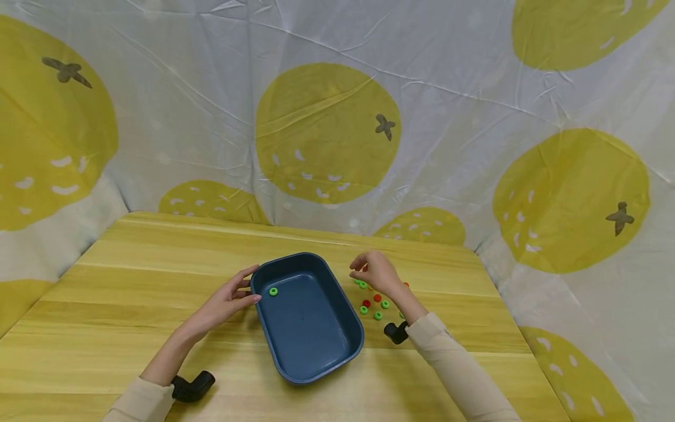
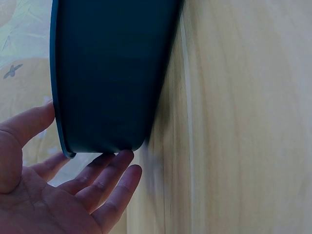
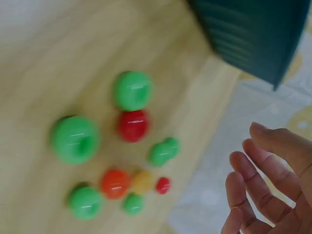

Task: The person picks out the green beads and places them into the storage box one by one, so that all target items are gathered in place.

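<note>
A dark blue tray (image 1: 316, 351) stands in the middle of the wooden table, and a single green ring bead (image 1: 273, 291) lies on its floor. My left hand (image 1: 244, 288) rests against the tray's left end. Its fingers (image 2: 109, 170) are straight along the outer wall (image 2: 112, 73) and the thumb is near the rim. My right hand (image 1: 364, 271) hovers just right of the tray over several loose green, red and orange beads (image 1: 377, 305). The right wrist view shows its fingers (image 3: 265, 161) relaxed and holding nothing, with the beads (image 3: 132, 124) spread on the wood.
The wooden table (image 1: 132, 281) is backed and flanked by a white cloth with a yellow fruit print (image 1: 327, 135). Black camera mounts sit at my wrists (image 1: 192, 387) (image 1: 396, 332). The beads lie between the tray and the table's right edge.
</note>
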`<state>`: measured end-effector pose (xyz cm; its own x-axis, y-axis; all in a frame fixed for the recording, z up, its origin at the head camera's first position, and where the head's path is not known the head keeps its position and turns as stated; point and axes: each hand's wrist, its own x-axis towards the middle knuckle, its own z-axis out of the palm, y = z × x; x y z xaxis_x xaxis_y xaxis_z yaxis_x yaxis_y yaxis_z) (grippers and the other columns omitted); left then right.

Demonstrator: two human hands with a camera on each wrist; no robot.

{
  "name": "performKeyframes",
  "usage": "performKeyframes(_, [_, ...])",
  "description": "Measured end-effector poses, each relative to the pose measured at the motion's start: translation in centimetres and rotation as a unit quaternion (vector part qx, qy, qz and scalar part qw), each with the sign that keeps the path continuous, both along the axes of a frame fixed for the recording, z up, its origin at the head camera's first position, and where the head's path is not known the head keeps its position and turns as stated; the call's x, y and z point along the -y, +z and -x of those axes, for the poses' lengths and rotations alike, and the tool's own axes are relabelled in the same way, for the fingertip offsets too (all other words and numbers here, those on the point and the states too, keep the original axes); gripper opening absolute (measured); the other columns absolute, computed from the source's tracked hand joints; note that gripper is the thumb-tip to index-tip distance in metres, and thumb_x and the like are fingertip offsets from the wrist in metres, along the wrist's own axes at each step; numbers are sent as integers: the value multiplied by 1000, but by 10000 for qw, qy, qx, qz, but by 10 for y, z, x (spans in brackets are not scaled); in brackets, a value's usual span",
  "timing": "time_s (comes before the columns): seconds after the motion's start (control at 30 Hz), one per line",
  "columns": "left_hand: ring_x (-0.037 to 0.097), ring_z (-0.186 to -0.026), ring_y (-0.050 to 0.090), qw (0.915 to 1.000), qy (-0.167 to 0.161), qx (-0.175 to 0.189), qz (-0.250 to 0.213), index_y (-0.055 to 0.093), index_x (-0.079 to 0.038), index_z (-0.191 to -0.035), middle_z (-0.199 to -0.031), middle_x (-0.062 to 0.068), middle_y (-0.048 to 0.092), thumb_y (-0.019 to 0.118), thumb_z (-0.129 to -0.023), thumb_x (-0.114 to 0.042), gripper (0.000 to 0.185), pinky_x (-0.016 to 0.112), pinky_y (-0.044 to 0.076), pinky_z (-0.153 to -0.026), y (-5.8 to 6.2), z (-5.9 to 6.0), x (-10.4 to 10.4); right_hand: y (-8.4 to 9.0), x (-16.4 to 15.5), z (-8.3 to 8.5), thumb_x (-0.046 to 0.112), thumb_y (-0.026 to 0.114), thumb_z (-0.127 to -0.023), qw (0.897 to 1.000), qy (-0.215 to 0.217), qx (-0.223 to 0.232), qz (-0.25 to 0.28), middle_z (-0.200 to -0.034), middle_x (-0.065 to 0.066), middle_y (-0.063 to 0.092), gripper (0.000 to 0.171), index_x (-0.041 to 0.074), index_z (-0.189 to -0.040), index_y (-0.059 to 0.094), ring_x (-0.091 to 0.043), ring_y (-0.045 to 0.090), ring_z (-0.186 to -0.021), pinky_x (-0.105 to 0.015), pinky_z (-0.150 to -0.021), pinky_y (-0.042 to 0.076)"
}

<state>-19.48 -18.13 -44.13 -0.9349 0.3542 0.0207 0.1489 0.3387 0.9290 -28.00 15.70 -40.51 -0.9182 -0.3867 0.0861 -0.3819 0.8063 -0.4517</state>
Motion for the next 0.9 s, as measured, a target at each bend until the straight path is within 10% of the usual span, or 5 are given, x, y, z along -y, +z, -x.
performKeyframes(0.9, [48, -125, 43, 10000, 53, -29, 40, 18, -8, -150, -142, 34, 34, 56, -95, -23, 68, 53, 44, -95, 0, -1, 0, -41, -20, 2, 11, 77, -77, 9971, -403, 44, -649, -82, 0, 69, 9, 12, -86, 74, -12, 61, -71, -25, -58, 47])
